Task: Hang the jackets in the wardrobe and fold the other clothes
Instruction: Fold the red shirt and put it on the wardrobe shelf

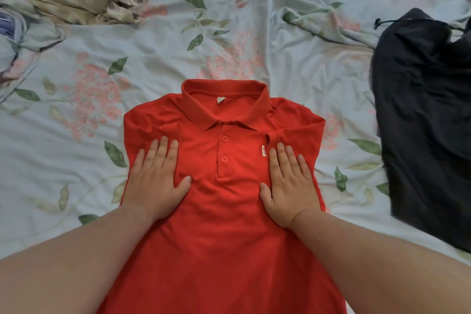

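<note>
My left hand & right hand lie flat, fingers straight, on the soft, light red cotton polo shirt spread face-up on the floral bedsheet; prob limp, so I'd pinch hem corners.

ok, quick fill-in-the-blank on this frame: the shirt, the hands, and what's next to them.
1. The polo shirt is coloured ____.
2. Its placket shows ____ buttons.
3. The left hand and right hand lie ____ on the shirt (flat or fisted).
4. The dark garment lies on the bedsheet to the shirt's ____.
Missing words: red; two; flat; right.
</note>
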Tool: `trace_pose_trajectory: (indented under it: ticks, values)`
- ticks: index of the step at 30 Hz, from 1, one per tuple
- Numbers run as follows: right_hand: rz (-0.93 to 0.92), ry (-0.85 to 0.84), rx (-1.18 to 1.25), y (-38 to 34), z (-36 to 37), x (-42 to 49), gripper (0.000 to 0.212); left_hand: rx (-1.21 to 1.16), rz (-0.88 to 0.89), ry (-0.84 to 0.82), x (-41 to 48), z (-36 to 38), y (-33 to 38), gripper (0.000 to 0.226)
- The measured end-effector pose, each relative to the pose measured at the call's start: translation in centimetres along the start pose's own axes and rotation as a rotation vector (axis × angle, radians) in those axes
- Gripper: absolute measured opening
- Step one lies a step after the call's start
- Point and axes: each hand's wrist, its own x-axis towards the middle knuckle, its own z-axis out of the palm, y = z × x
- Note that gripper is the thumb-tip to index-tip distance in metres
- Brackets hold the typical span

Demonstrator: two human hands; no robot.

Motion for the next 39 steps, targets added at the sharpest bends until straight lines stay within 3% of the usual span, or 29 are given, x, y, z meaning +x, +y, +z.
trace_pose_trajectory:
  ticks: [7,12,15,20,22,24,26,28,30,33,36,39]
  values:
    - [0.028,-0.014,0.051,-0.3,-1.4,-1.4,0.078,-0.034,-0.054,0.003,-1.7,-1.4,0.4,0.093]
    - [0.034,0.008,0.15,-1.3,0.8,-12.4,0.068,-0.17,-0.072,-0.068,-15.6,1.7,2.7,0.082]
    - [0.066,-0.087,0.169,-1.4,2.3,-19.7,0.068,-0.191,-0.141,-0.164,-23.0,2.8,3.9,0.082]
    - [0.06,-0.189,0.178,-1.0,2.7,-26.6,0.068,-0.231,-0.202,-0.2,-28.5,3.0,3.8,0.074]
    - [0.135,-0.182,0.225,-0.7,2.5,-28.6,0.066,-0.318,-0.353,-0.165,-30.3,3.0,3.3,0.068]
    - [0.324,-0.159,0.329,-0.5,2.2,-30.5,0.065,-0.42,-0.648,-0.103,-32.5,2.9,2.8,0.064]
    - [0.523,-0.13,0.434,-0.2,2.0,-32.2,0.055,-0.563,-0.885,-0.035,-34.0,2.7,2.1,0.043]
    - [0.663,-0.157,0.539,-0.1,1.8,-33.6,0.035,-0.692,-0.931,-0.097,-34.6,2.4,1.4,0.029]
    - [0.682,-0.246,0.619,0.1,1.6,-34.5,0.024,-0.77,-0.885,-0.165,-34.4,1.9,0.4,0.025]
    - [0.617,-0.376,0.692,0.8,0.9,-34.2,0.025,-0.805,-0.812,-0.212,-33.6,1.0,-1.3,0.028]
    - [0.689,-0.364,0.828,2.4,-0.6,-32.7,0.025,-0.835,-0.823,-0.265,-33.8,0.3,-3.2,0.023]
    - [0.828,-0.336,1.088,4.4,-2.7,-30.7,0.021,-1.188,-0.969,-0.212,-33.5,-1.4,-4.5,0.022]
